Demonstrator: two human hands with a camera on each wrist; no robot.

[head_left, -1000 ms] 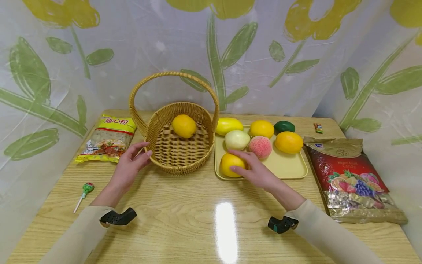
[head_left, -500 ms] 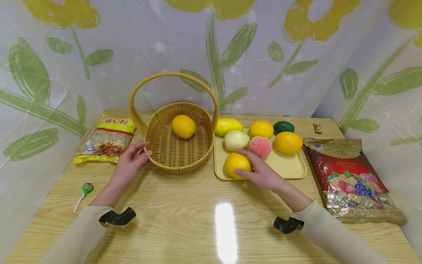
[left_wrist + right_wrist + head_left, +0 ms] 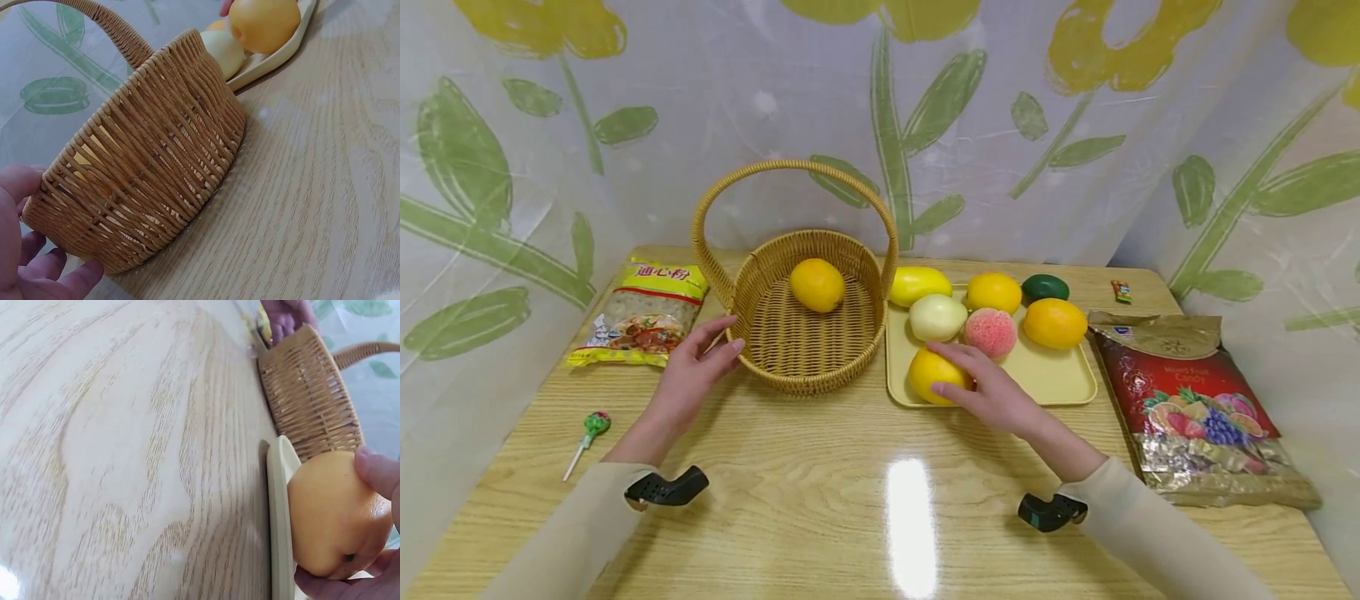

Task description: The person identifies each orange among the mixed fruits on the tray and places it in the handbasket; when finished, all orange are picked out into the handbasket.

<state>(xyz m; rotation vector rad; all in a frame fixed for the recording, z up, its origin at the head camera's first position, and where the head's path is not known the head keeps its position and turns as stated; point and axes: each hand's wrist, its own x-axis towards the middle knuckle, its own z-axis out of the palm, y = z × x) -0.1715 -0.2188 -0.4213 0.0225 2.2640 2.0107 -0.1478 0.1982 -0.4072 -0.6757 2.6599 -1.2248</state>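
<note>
Just right of the wicker basket [image 3: 808, 383], an orange-yellow fruit [image 3: 931, 375] is being clamped between thumb and fingers by the right hand [image 3: 991, 390]; the basket's left side is being gripped by the left hand [image 3: 691, 371].

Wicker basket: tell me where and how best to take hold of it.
Take the wicker basket by the top of its arched handle, probably best from above: it stands upright, and the arch rises freely, well clear of the yellow fruit inside.
</note>
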